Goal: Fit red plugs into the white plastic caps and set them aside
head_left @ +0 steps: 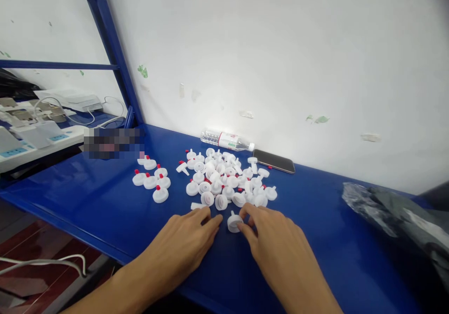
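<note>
My right hand point(275, 232) pinches a white nozzle cap point(234, 222) by its side, between thumb and fingers. The cap stands with its thin spout up, just above or on the blue table. My left hand point(191, 234) is to the left of it, fingers curled in and close together; whatever they hold is hidden. Just behind those fingers lies a white cap piece point(199, 206), partly covered. Beyond both hands spreads a loose pile of white nozzle caps point(220, 178), some with red tips, lying at various angles. Further left, several upright caps with red tips point(160, 194) form a separate group.
A clear bottle point(228, 141) lies along the wall behind the pile, with a dark phone point(273, 160) beside it. Plastic bags point(396, 211) are on the right. White power strips point(42, 141) and cables are at the left, near a blue frame post point(119, 47).
</note>
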Motion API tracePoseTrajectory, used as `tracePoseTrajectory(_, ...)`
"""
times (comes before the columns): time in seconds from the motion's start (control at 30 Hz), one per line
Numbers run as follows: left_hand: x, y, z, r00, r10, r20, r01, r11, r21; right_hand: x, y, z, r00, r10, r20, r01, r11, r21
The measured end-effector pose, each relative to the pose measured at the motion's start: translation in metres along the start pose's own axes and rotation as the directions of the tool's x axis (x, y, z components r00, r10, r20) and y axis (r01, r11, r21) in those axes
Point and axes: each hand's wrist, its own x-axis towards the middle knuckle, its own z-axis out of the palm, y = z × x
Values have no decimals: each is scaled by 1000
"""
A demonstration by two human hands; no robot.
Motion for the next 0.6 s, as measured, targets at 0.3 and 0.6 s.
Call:
tracePoseTrajectory(0.3, 29, 0, 0, 989, -144, 46, 144, 990, 0, -2, 5, -7, 999, 7, 54, -7, 1000, -16)
tracePoseTrajectory(0.6, 31, 3, 1, 958, -284, 39, 287, 955, -77, -3, 8, -1, 997, -75, -11, 75, 997, 10)
